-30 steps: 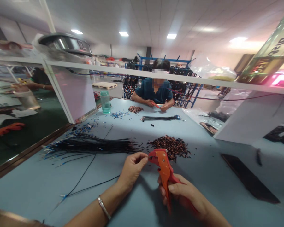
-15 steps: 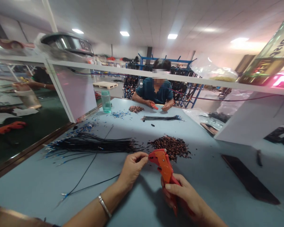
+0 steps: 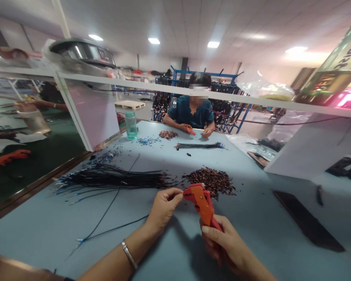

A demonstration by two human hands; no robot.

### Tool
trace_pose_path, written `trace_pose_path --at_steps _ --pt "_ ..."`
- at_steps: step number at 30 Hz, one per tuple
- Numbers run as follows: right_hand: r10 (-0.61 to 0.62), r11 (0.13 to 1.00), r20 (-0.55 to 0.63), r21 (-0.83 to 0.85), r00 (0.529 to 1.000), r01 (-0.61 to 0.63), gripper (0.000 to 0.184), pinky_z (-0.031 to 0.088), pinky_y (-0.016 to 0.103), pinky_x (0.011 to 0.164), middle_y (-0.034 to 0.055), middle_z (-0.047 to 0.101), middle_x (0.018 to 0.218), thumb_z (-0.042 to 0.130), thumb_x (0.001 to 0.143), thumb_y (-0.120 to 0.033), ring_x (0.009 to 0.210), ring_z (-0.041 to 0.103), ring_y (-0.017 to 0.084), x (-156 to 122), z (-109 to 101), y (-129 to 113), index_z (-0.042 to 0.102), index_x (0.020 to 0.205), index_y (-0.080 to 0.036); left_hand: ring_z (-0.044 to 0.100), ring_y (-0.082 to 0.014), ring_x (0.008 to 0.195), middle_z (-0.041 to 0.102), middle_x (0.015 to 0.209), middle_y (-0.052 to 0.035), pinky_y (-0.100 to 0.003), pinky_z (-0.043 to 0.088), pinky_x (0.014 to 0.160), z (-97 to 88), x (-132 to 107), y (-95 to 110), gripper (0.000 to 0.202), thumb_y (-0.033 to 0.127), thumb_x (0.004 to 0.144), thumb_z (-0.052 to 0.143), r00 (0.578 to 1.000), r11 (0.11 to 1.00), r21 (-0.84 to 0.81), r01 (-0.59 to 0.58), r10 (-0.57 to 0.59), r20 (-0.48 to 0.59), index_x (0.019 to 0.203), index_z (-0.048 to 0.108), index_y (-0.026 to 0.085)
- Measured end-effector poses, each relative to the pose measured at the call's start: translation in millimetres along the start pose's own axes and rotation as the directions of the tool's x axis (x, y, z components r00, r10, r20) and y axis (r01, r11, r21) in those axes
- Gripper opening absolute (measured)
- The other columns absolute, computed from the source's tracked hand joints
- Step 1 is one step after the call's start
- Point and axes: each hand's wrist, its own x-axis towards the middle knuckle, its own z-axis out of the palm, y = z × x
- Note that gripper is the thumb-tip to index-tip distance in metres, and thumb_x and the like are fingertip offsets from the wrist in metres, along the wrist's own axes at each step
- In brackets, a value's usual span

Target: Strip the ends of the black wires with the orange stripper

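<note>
My right hand (image 3: 226,244) grips the handles of an orange crimping tool (image 3: 202,203), whose head points up and left. My left hand (image 3: 163,208) pinches the end of a thin black wire (image 3: 111,232) at the tool's jaws; the wire trails left across the blue table (image 3: 266,230). A pile of small brown terminals (image 3: 212,180) lies just beyond the tool. A bundle of black wires with blue tips (image 3: 111,180) stretches out to the left of it.
A person in a teal shirt (image 3: 191,113) sits across the table with an orange tool, a small terminal pile (image 3: 167,135) and a wire bundle (image 3: 199,146). A green bottle (image 3: 130,125) stands far left. A dark flat strip (image 3: 307,220) lies right. A white shelf beam crosses overhead.
My right hand has squeezed the tool's handles together and the tool has tilted a little. My left hand stays at the jaws.
</note>
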Motion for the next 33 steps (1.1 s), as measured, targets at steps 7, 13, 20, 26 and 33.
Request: trace_pose_path --at_steps 7,13,20,26,33 --pt "-0.013 1.0 0.006 0.007 1.0 0.013 0.039 0.03 0.019 0.035 -0.0068 0.045 0.045 0.072 0.07 -0.049 0.034 0.039 0.006 -0.7 0.4 -8.3 0.05 0.066 -0.017 0.051 -0.0155 0.065 0.064 0.065 0.0 -0.026 0.04 0.065 1.3 0.3 -3.0 0.02 0.036 0.068 0.069 1.0 0.999 0.036 -0.006 0.007 -0.029 0.069 0.071 0.016" --pt "0.02 0.998 -0.007 0.052 1.0 -0.019 0.038 0.032 0.019 0.036 -0.0067 0.046 0.046 0.075 0.067 -0.046 0.033 0.039 0.006 -3.2 1.5 -15.6 0.052 0.065 -0.016 0.052 -0.0157 0.065 0.063 0.065 -0.0001 -0.026 0.04 0.065 0.9 0.5 -2.2 0.021 0.037 0.068 0.069 0.999 0.998 0.059 0.0 0.002 -0.034 0.069 0.071 0.016" --pt "0.035 0.972 -0.198 0.233 0.98 0.012 0.036 0.05 0.027 0.059 0.0014 0.064 0.072 0.078 0.066 -0.034 0.06 0.061 0.015 1.1 -14.6 -25.4 0.062 0.092 -0.015 0.048 -0.0135 0.06 0.059 0.06 0.0024 -0.024 0.037 0.062 -1.9 2.0 1.5 0.019 0.035 0.068 0.068 0.997 0.998 0.063 0.032 -0.027 -0.068 0.068 0.069 0.016" --pt "-0.016 0.995 -0.236 0.096 0.972 0.04 0.039 0.049 0.034 0.073 0.0049 0.065 0.086 0.075 0.07 -0.036 0.076 0.06 0.021 3.8 -17.1 -24.3 0.063 0.102 -0.016 0.046 -0.0133 0.058 0.057 0.058 0.0027 -0.024 0.035 0.06 2.2 -1.7 2.7 0.018 0.035 0.067 0.069 0.997 0.997 0.037 0.069 -0.068 -0.025 0.066 0.07 0.016" --pt "-0.36 0.707 -0.001 -0.653 0.933 0.272 0.025 0.045 0.033 0.069 0.0043 0.063 0.085 0.059 0.081 -0.028 0.074 0.057 0.022 -4.5 -6.9 -26.5 0.059 0.104 -0.018 0.04 -0.0097 0.052 0.052 0.052 0.0051 -0.022 0.031 0.054 4.1 -3.3 -2.3 0.017 0.033 0.066 0.071 0.992 0.991 -0.041 0.127 -0.127 0.003 0.068 0.071 0.015"
